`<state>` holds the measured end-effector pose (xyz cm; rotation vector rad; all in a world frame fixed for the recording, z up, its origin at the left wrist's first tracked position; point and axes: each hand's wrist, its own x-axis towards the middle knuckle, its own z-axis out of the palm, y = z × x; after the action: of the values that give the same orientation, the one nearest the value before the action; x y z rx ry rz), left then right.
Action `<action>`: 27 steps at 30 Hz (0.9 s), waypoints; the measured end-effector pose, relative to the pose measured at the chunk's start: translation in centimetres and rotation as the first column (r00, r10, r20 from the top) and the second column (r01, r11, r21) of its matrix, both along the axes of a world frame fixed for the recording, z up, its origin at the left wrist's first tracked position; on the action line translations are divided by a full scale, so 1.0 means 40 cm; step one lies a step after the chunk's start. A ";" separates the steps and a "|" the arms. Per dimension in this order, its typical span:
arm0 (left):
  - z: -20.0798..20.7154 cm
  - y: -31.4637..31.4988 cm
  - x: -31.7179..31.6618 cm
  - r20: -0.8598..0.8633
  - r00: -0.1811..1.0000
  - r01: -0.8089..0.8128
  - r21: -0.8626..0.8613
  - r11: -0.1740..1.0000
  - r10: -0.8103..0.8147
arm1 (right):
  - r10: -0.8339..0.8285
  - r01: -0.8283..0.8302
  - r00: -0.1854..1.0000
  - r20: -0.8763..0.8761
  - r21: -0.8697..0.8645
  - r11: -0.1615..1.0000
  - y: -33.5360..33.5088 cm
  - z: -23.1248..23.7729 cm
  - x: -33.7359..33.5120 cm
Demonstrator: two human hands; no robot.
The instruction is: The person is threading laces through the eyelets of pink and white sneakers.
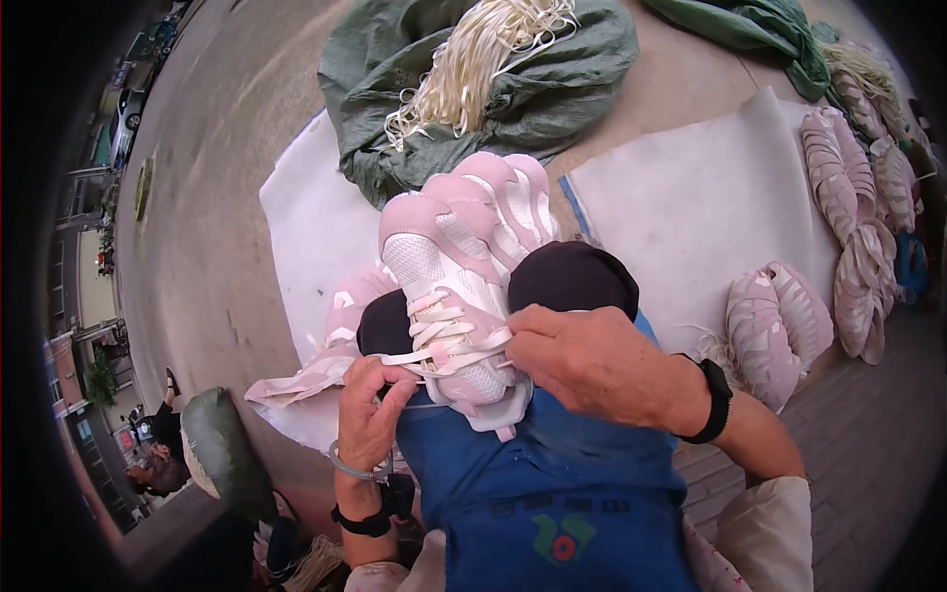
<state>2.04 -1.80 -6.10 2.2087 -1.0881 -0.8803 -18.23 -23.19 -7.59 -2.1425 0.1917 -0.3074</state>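
Observation:
A pink and white shoe upper [446,286] lies lengthwise between my knees, over my blue apron. White shoelace [440,327] crosses its front in several rows. My left hand [371,407] pinches the lace at the left side, thumb against fingers. On the right, my right hand [582,357] is closed on the lace where it leaves the upper, and its fingertips are partly hidden. Several more pink and white uppers [506,197] lean together just beyond the one I hold.
A bundle of loose cream laces [473,69] rests on a green sack [582,74] ahead. White sheeting [691,187] covers part of the ground. Stacked pink uppers [779,331] stand at the right. A full green sack [225,449] and another person [163,464] are at the left.

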 end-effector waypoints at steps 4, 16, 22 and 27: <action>-0.001 -0.001 -0.008 0.006 1.000 -0.030 0.003 1.000 0.030 | 0.067 -0.057 0.994 0.082 -0.113 0.992 0.017 -0.022 -0.028; -0.008 0.009 -0.006 -0.036 0.996 -0.084 0.004 0.996 0.084 | 0.124 -0.118 0.990 0.074 -0.074 0.990 -0.006 -0.015 0.002; -0.014 0.014 -0.007 -0.065 0.992 -0.113 -0.008 0.994 0.112 | 0.096 -0.095 0.995 0.004 -0.118 0.988 0.030 -0.006 -0.055; -0.015 0.014 -0.005 -0.061 0.991 -0.118 0.008 0.993 0.119 | 0.027 -0.024 0.999 0.025 -0.106 0.994 0.029 -0.011 -0.054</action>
<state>1.86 -1.26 -6.70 2.2102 -0.9174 -0.8929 -20.41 -22.03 -8.02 -2.2420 0.1354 -0.3374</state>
